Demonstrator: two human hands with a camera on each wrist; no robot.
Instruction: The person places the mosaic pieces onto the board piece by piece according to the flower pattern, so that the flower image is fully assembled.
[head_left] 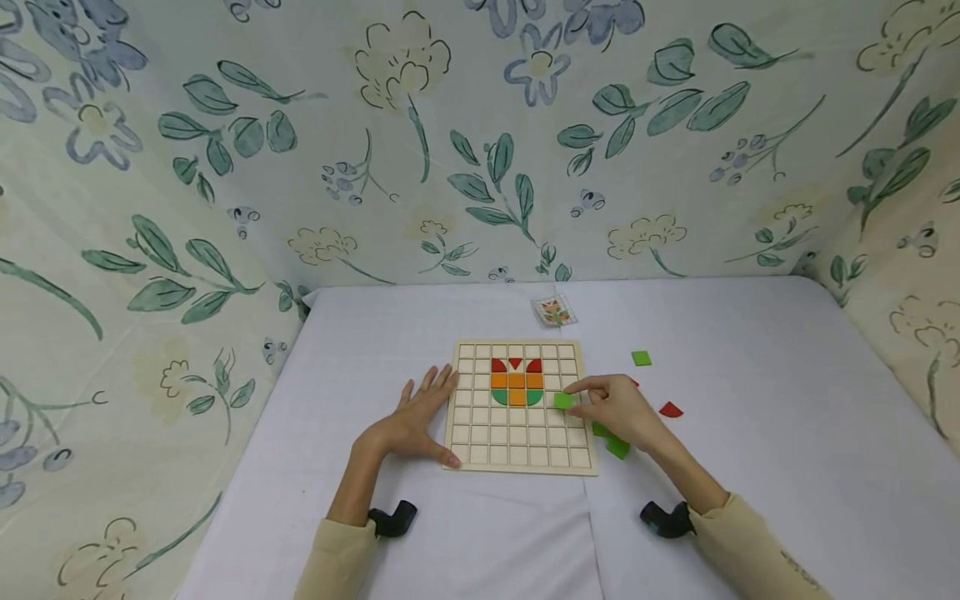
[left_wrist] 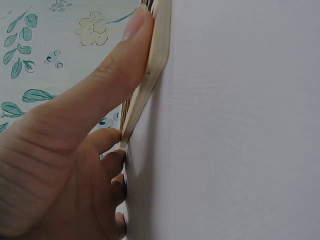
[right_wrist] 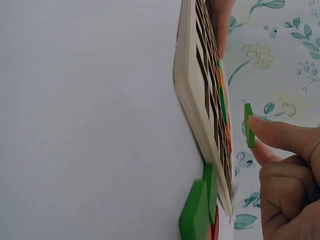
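A wooden grid board [head_left: 495, 435] lies on the white-covered table, with red, orange and green tiles set in its upper middle cells in a tulip shape. My left hand [head_left: 412, 421] rests at the board's left edge, fingers spread on the cloth and thumb [left_wrist: 135, 35] over the lower left corner. Between thumb and forefinger my right hand [head_left: 622, 408] pinches a light green square tile [head_left: 563, 401]. In the right wrist view that green tile [right_wrist: 249, 126] stands on edge, raised above the board.
Several green tiles [head_left: 618, 448] lie by the board's right edge under my right hand. Farther right are a red quarter-round tile [head_left: 671, 409] and a green square [head_left: 641, 358]. A small picture card [head_left: 555, 311] lies behind the board, before a floral curtain [head_left: 480, 167].
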